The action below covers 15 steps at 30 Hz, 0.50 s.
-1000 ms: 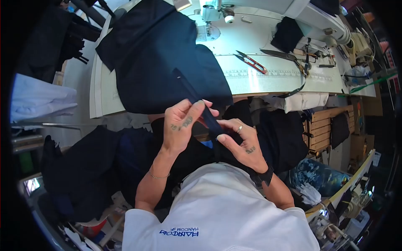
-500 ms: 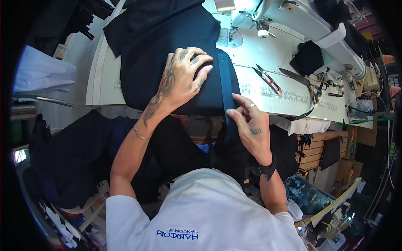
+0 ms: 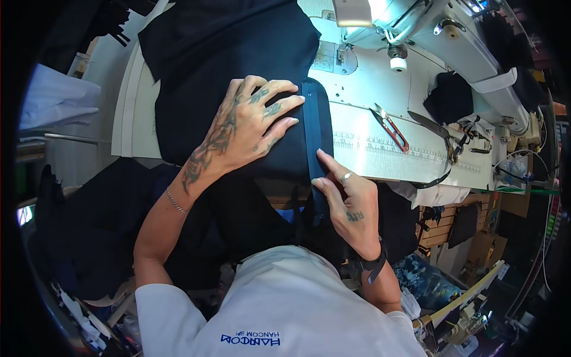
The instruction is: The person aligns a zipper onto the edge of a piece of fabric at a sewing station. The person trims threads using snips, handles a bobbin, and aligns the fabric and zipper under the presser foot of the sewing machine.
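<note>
A dark navy cloth piece [image 3: 238,53] lies across the sewing table. Along its right side runs a lighter blue strip that looks like a zipper [image 3: 311,119], its lower end hanging past the table's front edge. My left hand [image 3: 253,122] rests flat on the cloth, fingers spread, their tips close to the zipper's left edge. At the zipper's lower right edge is my right hand [image 3: 352,202], with thumb and forefinger on the strip and the other fingers curled, partly hidden. It grips the zipper near the table edge.
A sewing machine [image 3: 476,53] stands at the upper right, its needle plate [image 3: 336,59] beside the cloth. Red-handled thread snips [image 3: 394,134] and dark scissors [image 3: 431,125] lie right of the zipper, near a printed ruler [image 3: 410,152]. A folded dark cloth [image 3: 446,98] sits behind them.
The cloth and zipper have shifted slightly left and down in view, both hands with them. Everything on the table appears lower as the camera view moved. My left fingertips have come nearer the zipper.
</note>
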Motion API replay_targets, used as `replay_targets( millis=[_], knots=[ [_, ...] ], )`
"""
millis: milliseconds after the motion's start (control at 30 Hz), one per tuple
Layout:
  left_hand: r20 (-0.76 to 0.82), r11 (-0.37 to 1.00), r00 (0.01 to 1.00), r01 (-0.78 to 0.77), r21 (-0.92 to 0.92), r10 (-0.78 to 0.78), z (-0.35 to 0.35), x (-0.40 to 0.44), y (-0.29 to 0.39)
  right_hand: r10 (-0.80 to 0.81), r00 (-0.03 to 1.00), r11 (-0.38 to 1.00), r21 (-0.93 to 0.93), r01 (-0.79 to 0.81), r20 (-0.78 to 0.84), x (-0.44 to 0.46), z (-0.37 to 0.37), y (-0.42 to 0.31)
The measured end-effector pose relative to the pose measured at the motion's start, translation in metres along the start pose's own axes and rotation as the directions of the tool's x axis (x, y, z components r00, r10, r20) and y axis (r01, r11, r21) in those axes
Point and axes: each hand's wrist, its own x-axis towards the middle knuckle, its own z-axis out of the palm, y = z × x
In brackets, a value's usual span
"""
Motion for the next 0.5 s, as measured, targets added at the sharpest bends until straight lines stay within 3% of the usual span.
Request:
replay_targets(
  millis=[100, 367, 433, 467, 500],
  knots=[
    [0.016, 1.000, 1.000, -0.004, 0.003, 0.003, -0.001, -0.001, 0.000, 0.028, 0.998, 0.999, -0.031, -0.026, 0.057, -0.002, -0.004, -0.007],
    [0.031, 1.000, 0.999, 0.021, 0.014, -0.021, -0.002, 0.001, 0.003, -0.016, 1.000, 1.000, -0.003, 0.016, -0.005, 0.003, 0.006, -0.003],
    [0.027, 1.000, 0.999, 0.026, 0.000, -0.026, -0.002, 0.001, 0.002, -0.080, 0.997, 0.972, -0.221, 0.082, 0.016, 0.003, 0.001, -0.007],
    [0.027, 1.000, 0.999, 0.026, 0.000, -0.026, -0.003, 0.002, 0.002, -0.081, 0.997, 0.972, -0.221, 0.082, 0.016, 0.005, 0.001, -0.007],
    [0.039, 1.000, 0.999, 0.027, -0.009, -0.027, -0.004, 0.002, 0.002, -0.198, 0.979, 0.932, -0.318, 0.176, -0.040, 0.011, 0.000, -0.006]
  ],
)
